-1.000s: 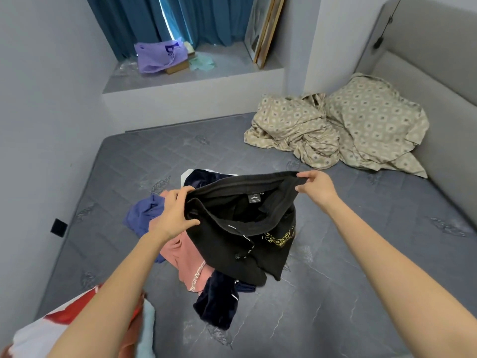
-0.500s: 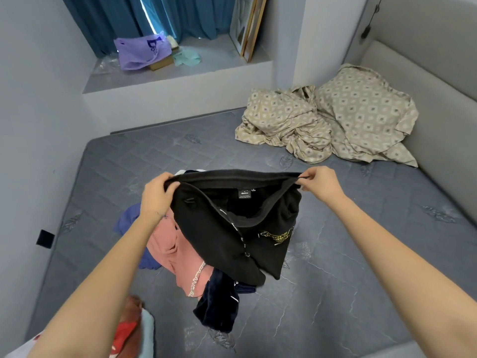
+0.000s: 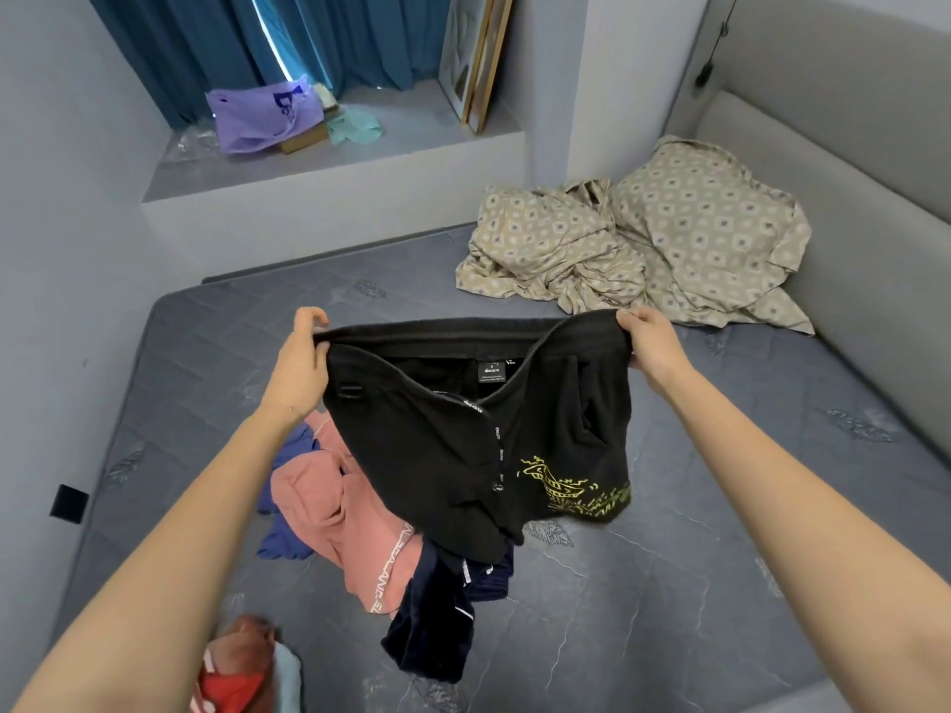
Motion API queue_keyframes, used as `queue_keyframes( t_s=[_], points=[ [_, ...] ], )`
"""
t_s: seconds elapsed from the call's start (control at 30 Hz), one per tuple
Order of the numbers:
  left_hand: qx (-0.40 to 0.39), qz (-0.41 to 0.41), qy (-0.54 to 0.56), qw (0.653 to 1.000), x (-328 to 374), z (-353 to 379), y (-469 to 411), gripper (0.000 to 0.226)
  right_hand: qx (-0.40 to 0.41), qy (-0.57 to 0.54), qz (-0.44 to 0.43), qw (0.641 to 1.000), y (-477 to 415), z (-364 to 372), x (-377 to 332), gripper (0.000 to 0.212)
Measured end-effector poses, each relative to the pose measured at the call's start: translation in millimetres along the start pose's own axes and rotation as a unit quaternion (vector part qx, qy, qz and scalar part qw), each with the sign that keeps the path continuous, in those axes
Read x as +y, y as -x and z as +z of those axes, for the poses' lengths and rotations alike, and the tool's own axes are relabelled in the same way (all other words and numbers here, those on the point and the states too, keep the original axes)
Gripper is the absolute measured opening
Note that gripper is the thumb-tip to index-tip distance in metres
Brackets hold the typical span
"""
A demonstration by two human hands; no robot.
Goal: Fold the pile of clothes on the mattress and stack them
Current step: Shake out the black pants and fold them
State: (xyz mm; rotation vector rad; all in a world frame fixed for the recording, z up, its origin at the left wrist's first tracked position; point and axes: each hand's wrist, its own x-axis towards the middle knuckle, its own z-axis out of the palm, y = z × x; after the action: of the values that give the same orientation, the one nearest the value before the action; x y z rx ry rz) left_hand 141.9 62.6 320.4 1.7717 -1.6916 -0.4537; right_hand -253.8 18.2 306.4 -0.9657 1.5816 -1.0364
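Note:
A pair of black shorts (image 3: pixel 453 445) with a yellow print hangs in the air over the grey mattress (image 3: pixel 720 558). My left hand (image 3: pixel 301 365) pinches the left end of the waistband and my right hand (image 3: pixel 651 347) pinches the right end, so the waistband is stretched wide. Under the shorts lies the pile: a pink garment (image 3: pixel 339 517), a blue one (image 3: pixel 285 537) and a dark navy one (image 3: pixel 437 620). The shorts hide part of the pile.
A crumpled beige patterned sheet (image 3: pixel 643 239) lies at the far right against the padded headboard (image 3: pixel 833 162). A red and light blue cloth (image 3: pixel 247 671) sits at the near left. A grey wall runs along the mattress's left side, and a window ledge holds a purple bag (image 3: pixel 262 115).
Both hands have spread apart and lifted, stretching the shorts' waistband flat and wide. My left hand has moved left and up. The shorts now hang open below it.

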Motion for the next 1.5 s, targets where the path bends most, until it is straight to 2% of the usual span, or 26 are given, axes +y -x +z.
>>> queue_keyframes(
  t_s=[0.07, 0.13, 0.23, 0.3, 0.43, 0.53, 0.57, 0.63, 0.7, 0.83, 0.93, 1.07, 1.13, 1.23, 1.33, 1.5],
  points=[
    [-0.022, 0.033, -0.033, 0.999, -6, 0, 1, 0.015, 0.001, 0.056, -0.022, 0.998, -3, -1, 5, 0.021],
    [-0.032, 0.049, -0.064, 0.996, -10, 1, 3, 0.014, 0.016, 0.072, -0.035, 0.997, -5, -3, 9, 0.006],
    [-0.038, 0.050, -0.051, 0.997, -11, 1, 6, 0.017, 0.015, 0.074, -0.027, 0.997, -6, -7, 15, 0.019],
    [-0.044, 0.027, -0.020, 0.998, -10, -1, 6, 0.018, 0.002, 0.069, -0.006, 0.998, -7, -8, 18, 0.025],
    [-0.081, -0.078, 0.090, 0.990, -14, -1, 6, 0.018, 0.013, 0.075, 0.000, 0.997, -3, -6, 22, 0.015],
    [-0.123, -0.074, 0.106, 0.984, -16, 3, 11, 0.009, 0.051, 0.090, -0.017, 0.995, -1, -4, 23, 0.008],
    [-0.144, -0.053, 0.074, 0.985, -15, 3, 15, 0.020, 0.055, 0.094, -0.019, 0.994, -1, -3, 24, 0.008],
    [-0.182, -0.003, -0.009, 0.983, -14, 4, 21, 0.062, 0.060, 0.101, -0.020, 0.993, 0, -1, 25, 0.007],
    [-0.198, 0.046, -0.077, 0.976, -13, 3, 26, 0.090, 0.067, 0.097, -0.022, 0.993, 0, -1, 25, 0.007],
    [-0.212, 0.113, -0.161, 0.957, -6, -2, 35, 0.108, 0.107, 0.055, -0.023, 0.992, -2, -7, 17, 0.012],
    [-0.130, 0.184, -0.205, 0.953, 3, -5, 40, 0.082, 0.134, 0.018, -0.030, 0.990, 4, -14, 4, 0.011],
    [-0.034, 0.161, -0.096, 0.982, 26, -18, 37, 0.033, 0.164, -0.013, -0.067, 0.984, 22, -24, -15, 0.010],
    [0.012, 0.169, -0.061, 0.984, 39, -28, 37, 0.019, 0.177, -0.029, -0.084, 0.980, 32, -32, -23, 0.012],
    [0.054, 0.155, -0.037, 0.986, 57, -41, 43, 0.015, 0.189, -0.055, -0.108, 0.974, 52, -45, -33, 0.014],
    [0.094, 0.124, -0.004, 0.988, 75, -57, 50, 0.013, 0.195, -0.081, -0.130, 0.969, 71, -58, -44, 0.006],
    [0.110, 0.116, 0.013, 0.987, 109, -95, 71, 0.010, 0.174, -0.103, -0.174, 0.964, 102, -81, -68, 0.011]
  ],
)
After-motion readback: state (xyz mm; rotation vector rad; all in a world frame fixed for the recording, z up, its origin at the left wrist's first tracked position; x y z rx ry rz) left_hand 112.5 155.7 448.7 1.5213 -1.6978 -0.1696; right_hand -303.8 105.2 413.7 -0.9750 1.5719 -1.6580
